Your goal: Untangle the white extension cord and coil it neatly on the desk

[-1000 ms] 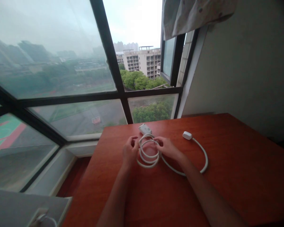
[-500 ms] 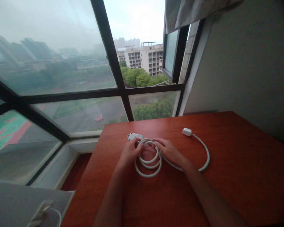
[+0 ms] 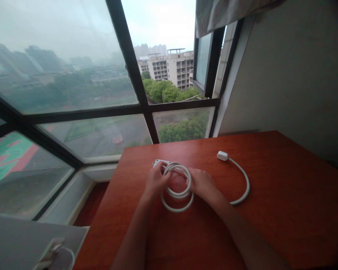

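Observation:
A white cable (image 3: 177,211) lies in several loops between my hands, its lowest loop resting on the table. My left hand (image 3: 155,182) pinches the left side of the coil, thumb in front. On the other side, my right hand (image 3: 202,182) is closed around the coil's right edge, and its fingertips are partly hidden behind the loops. Beyond my left hand sits a white block (image 3: 159,162) at one end of the cable, mostly covered by the hand and coil. The cable's other end curves out to the right and finishes in a white plug (image 3: 222,156).
The reddish-brown wooden table (image 3: 281,180) reaches toward a dark-framed window (image 3: 146,108) and a pale wall (image 3: 276,82). A curtain (image 3: 236,15) hangs at the top right. At lower left, a wall socket (image 3: 52,253) has a white cord plugged in.
My right hand has shifted from the coil's top to its right side, and the upper loops are drawn closer together. My left hand stays nearly in place.

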The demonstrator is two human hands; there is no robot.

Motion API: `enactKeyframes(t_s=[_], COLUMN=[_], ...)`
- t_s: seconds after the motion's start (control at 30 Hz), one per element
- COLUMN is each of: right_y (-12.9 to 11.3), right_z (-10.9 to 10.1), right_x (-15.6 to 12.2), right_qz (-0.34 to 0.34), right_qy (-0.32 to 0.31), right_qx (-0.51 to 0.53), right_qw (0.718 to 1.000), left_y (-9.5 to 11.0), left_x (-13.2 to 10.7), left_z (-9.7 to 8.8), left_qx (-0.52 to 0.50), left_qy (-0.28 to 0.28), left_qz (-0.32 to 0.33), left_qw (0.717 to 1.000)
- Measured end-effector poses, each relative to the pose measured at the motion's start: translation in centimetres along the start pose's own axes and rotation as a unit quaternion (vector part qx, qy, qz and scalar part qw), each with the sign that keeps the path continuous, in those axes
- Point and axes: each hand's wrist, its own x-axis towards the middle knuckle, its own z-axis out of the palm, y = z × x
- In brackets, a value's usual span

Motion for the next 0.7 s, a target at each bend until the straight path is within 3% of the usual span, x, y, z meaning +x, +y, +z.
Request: enactKeyframes(t_s=[0.13,0.27,0.4,0.57,0.63,0.7], right_y=[1.0,1.7,2.1,2.4,2.5,2.6], right_z=[-0.9,-1.7,-2.5,-3.2,-3.3,-3.5], right_x=[0.3,0.6,0.7,0.6,0.6,0.5], right_qz=[-0.032,-0.056,-0.035,-0.02,-0.026,-0.03], right_qy=[0.015,0.017,-0.009,0.066,0.081,0.09], right_qx=[0.15,0.337,0.531,0.691,0.726,0.742], right_qw=[0.988,0.94,0.846,0.719,0.683,0.663], left_y=[0.0,-0.5,-1.3,-2.3,-2.6,-2.7], left_x=[0.0,0.2,0.6,0.9,0.9,0.8], left_z=[-0.6,-0.9,-0.5,-0.2,-0.1,-0.1], left_qx=[0.04,0.058,0.032,0.04,0.054,0.058], left_qy=[0.068,0.083,0.075,0.048,0.04,0.033], left_qz=[-0.021,-0.043,-0.058,-0.068,-0.076,-0.074], left_qw=[0.997,0.994,0.995,0.996,0.995,0.995])
